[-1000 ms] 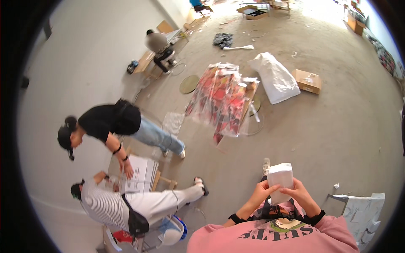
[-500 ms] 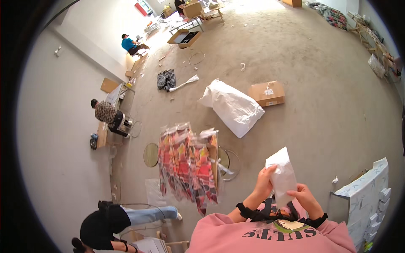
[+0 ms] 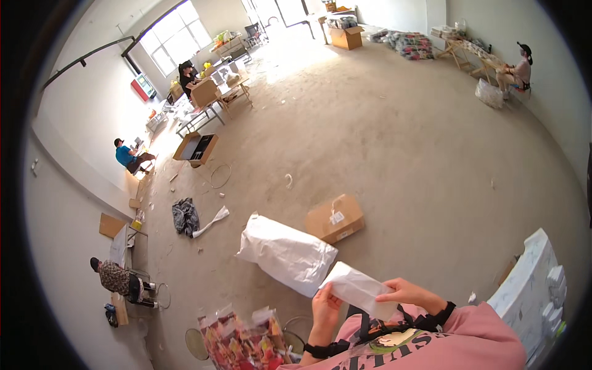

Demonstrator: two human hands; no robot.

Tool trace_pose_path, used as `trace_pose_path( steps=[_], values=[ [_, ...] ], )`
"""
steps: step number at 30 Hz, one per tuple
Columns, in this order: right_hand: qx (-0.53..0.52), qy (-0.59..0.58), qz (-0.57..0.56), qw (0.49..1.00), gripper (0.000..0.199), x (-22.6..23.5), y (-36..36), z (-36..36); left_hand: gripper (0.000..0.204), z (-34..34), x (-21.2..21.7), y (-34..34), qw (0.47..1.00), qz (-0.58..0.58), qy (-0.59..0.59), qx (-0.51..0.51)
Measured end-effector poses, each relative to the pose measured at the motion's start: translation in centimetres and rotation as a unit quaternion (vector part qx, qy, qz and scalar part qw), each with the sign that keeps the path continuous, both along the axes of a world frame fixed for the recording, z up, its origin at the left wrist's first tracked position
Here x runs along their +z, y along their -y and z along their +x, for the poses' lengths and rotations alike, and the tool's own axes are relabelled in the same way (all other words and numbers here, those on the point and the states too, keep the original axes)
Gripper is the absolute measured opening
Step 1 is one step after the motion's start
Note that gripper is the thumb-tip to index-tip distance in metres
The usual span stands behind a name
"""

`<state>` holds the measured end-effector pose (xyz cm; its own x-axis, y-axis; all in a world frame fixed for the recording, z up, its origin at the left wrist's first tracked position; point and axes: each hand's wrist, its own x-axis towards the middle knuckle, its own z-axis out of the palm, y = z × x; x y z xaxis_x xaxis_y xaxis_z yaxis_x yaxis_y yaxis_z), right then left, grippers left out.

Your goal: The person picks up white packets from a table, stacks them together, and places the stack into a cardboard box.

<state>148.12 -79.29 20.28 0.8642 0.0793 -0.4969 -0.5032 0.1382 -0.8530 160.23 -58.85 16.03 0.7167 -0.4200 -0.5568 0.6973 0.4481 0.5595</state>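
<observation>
- Holding a flat white packet (image 3: 359,288) up in front of the body, just past the pink top (image 3: 475,342).
- Pinching the left end with the left hand (image 3: 325,307), thumb and fingers closed on the packet near its lower corner.
- Pinching the right end with the right hand (image 3: 414,293), thumb on the side in view, other fingers mostly hidden behind. Cannot tell how far under they go.
- Slanting the long way from upper left down to lower right, so reaching from one hand across to the other.
- Touching fingers at both ends, with no hand clearly nearer than the other.
- Cannot see inside the packet.
- Past the left end, on the floor: a big white sack (image 3: 287,253), with a brown box (image 3: 336,219) just beside it.
- Low on the left: shiny red bags (image 3: 237,339).
- Over on the right: a stand with a pale cover (image 3: 521,280).
</observation>
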Motion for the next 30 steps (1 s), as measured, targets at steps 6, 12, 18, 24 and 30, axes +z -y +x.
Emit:
trace_pose_path(
  steps=[6,12,18,24,30],
  values=[
    [0.055,0.036,-0.023,0.998,0.039,-0.8,8.7,12.7,0.029,11.9,-3.0,7.4,1.0,-0.001,-0.011,-0.014],
    [-0.016,-0.016,-0.028,0.999,0.035,-2.1,18.1,23.1,0.034,25.6,-2.8,18.9,0.993,-0.088,-0.022,-0.081],
    [-0.036,-0.012,-0.003,0.999,0.034,-1.1,26.0,35.3,0.027,39.3,-1.8,28.5,0.991,-0.045,-0.021,-0.122],
    [-0.016,0.001,0.021,1.0,0.032,-2.1,33.2,52.3,0.026,51.9,-3.0,34.5,0.996,-0.089,-0.01,-0.021],
    [0.13,-0.004,0.023,0.991,0.038,-2.4,38.8,72.6,0.024,63.0,-3.2,34.2,0.972,-0.102,-0.088,0.192]
  ],
)
